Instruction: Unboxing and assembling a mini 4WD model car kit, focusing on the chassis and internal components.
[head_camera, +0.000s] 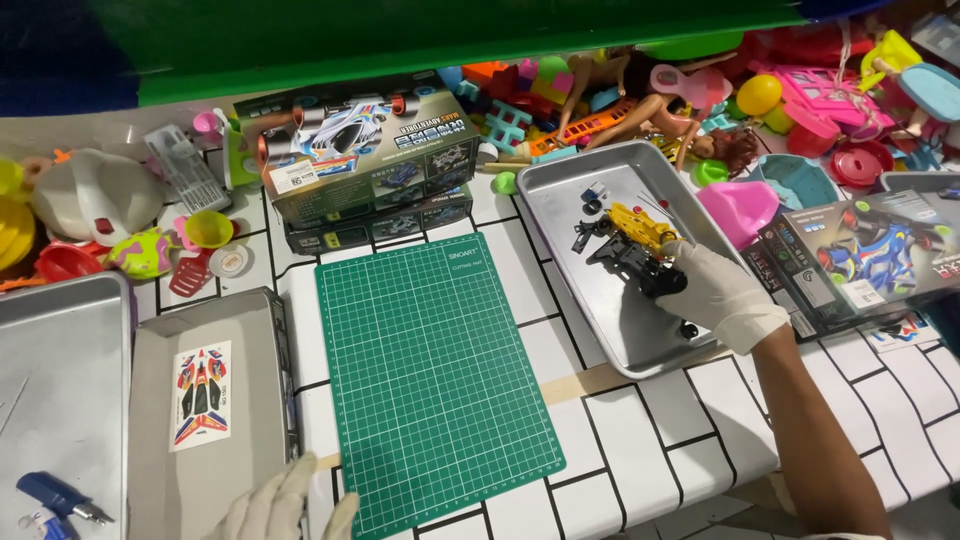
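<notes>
White tiles with dark grout lines cover the tabletop, and a heap of bright plastic toys runs along its far edge. From the head camera, a green cutting mat lies in the middle, with two stacked model-car boxes just beyond it.

To the mat's right sits a metal tray. Inside it, the gloved right hand grasps a small toy car, black frame with a yellow part on top. The car's long axis runs diagonally, from the hand toward the tray's far left corner. A few small black parts lie loose near it.

The gloved left hand rests open at the near edge, holding nothing, touching the mat's near left corner and well apart from the car. Beside it a box lid holds a sticker sheet.
</notes>
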